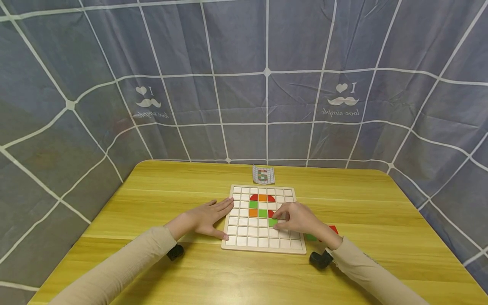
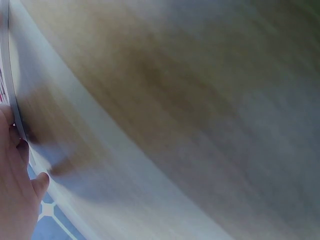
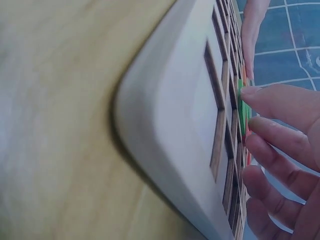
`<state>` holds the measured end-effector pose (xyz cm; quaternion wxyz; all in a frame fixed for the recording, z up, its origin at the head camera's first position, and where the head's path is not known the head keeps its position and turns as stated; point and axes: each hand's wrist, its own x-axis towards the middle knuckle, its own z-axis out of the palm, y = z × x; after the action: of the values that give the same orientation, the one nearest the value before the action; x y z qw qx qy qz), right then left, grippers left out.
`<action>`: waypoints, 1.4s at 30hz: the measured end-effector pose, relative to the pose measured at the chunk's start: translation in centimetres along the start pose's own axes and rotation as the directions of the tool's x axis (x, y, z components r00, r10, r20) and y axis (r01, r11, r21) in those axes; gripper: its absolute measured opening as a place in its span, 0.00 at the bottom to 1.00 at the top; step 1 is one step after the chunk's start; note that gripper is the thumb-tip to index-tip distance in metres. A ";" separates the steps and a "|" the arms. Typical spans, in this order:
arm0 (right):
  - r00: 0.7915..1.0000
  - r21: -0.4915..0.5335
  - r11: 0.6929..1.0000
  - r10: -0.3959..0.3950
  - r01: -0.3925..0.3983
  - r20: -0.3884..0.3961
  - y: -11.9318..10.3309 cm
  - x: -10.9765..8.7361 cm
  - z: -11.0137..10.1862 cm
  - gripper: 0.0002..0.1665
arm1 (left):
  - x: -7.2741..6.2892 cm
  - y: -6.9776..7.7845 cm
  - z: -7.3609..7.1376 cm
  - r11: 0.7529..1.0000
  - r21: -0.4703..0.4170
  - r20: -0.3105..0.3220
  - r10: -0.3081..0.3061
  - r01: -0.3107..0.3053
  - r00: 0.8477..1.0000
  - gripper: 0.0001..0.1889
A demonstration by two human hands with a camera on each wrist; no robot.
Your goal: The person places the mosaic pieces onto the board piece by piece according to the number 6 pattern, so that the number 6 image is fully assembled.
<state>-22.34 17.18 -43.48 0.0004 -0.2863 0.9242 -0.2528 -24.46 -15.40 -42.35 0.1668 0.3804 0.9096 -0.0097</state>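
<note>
A light wooden grid board (image 1: 242, 242) lies on the table. Set in its cells are several square and rounded tiles, among them a red rounded tile (image 1: 254, 198), an orange tile (image 1: 262, 198) and a green tile (image 1: 253, 204). My left hand (image 1: 209, 218) rests with spread fingers along the board's left edge. Over the board's right half, my right hand (image 1: 299, 217) pinches a green tile (image 3: 242, 107) between thumb and index finger, just below a red tile (image 1: 271, 213). Whether this green tile sits fully in its cell, I cannot tell.
Beyond the board's far edge lies a small printed pattern card (image 1: 263, 175). Loose green (image 1: 311, 237) and red (image 1: 333, 229) pieces lie right of the board, partly under my right forearm. A grey checked curtain (image 1: 244, 101) surrounds the yellow wooden table (image 1: 183, 182).
</note>
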 end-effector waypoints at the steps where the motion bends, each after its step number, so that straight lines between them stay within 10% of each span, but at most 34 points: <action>1: 1.000 0.004 1.000 0.005 -0.005 -0.001 0.1 0.0 0.0 0.10 | 0.0 0.0 0.0 1.000 -0.001 0.001 0.000 0.000 1.000 0.54; 27: 0.990 -0.021 0.996 0.080 -0.083 -0.113 3.7 -3.6 -4.3 0.14 | -0.2 0.1 0.0 1.000 -0.008 -0.007 -0.009 0.009 1.000 0.55; 42: 0.996 -0.001 0.996 0.091 -0.091 -0.019 6.2 -6.7 -6.6 0.18 | 0.0 0.0 0.0 1.000 0.010 -0.002 -0.013 0.013 1.000 0.55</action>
<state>-21.02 28.20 -41.56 0.0029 -0.2417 0.9364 -0.2544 -24.45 -15.34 -42.40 0.1637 0.3754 0.9122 -0.0151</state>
